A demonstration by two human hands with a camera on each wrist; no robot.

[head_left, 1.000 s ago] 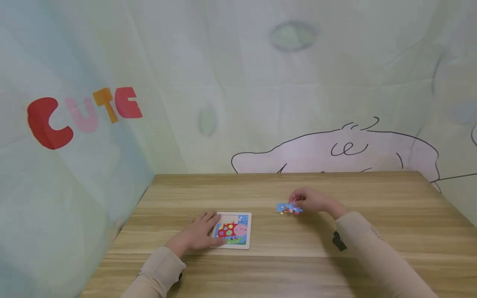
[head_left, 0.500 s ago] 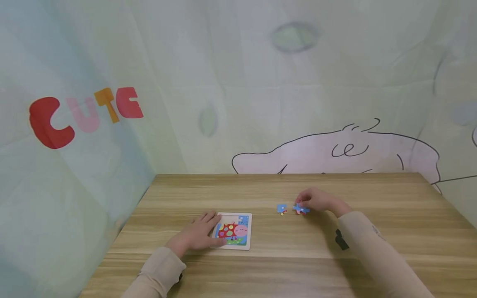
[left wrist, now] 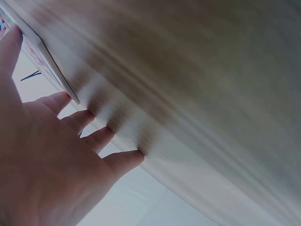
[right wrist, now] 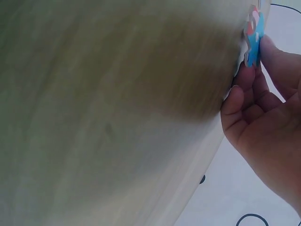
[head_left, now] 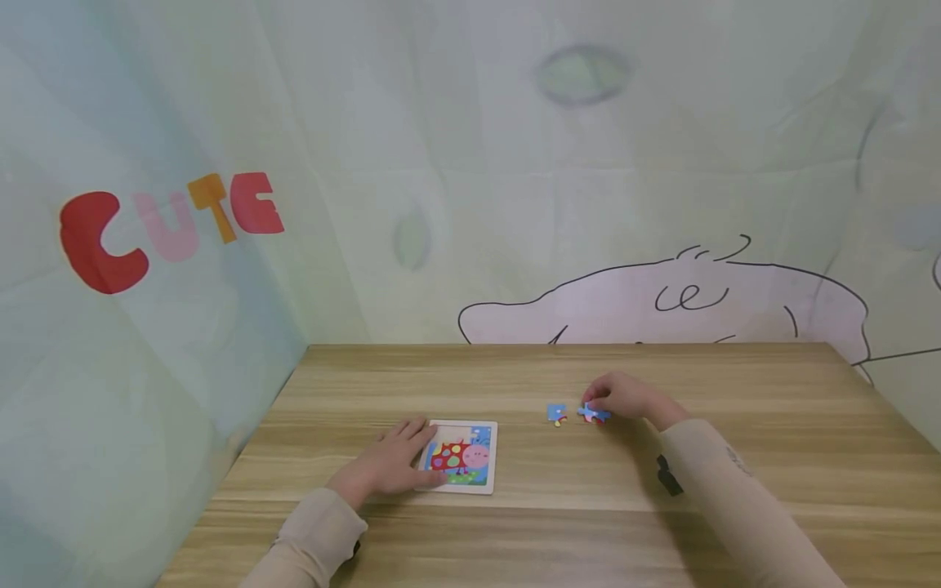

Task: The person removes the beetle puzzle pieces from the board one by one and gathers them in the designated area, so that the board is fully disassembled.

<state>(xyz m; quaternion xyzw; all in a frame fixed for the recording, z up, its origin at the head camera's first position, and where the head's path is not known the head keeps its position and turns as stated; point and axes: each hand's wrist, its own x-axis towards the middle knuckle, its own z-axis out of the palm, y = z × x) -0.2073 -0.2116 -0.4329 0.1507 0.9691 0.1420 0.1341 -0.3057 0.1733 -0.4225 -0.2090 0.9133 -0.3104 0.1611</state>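
A square jigsaw puzzle board [head_left: 494, 457] with a white frame and a red spotted ladybug picture lies on the table; its upper left part shows bare backing. My left hand [head_left: 390, 461] rests at the board's left side, fingers spread, with index finger and thumb over the frame. In the left wrist view the other fingertips [left wrist: 140, 154] touch the table. My right hand [head_left: 625, 396] pinches a blue puzzle piece [head_left: 594, 412] with red and pink parts between thumb and fingers, low over the wood. Just left of it lies another blue puzzle piece [head_left: 556, 413].
The wood-grain table [head_left: 529, 539] runs back to a pale fabric backdrop [head_left: 367, 122] with a line-drawn animal. On the left side of the fabric, coloured letters [head_left: 110, 245] spell CUTE. A small black object [head_left: 668, 475] shows beside the right sleeve.
My right hand has shifted slightly right with its puzzle piece, opening a gap to the other piece, which stays put. In the last half second little moves. The left hand stays on the board.
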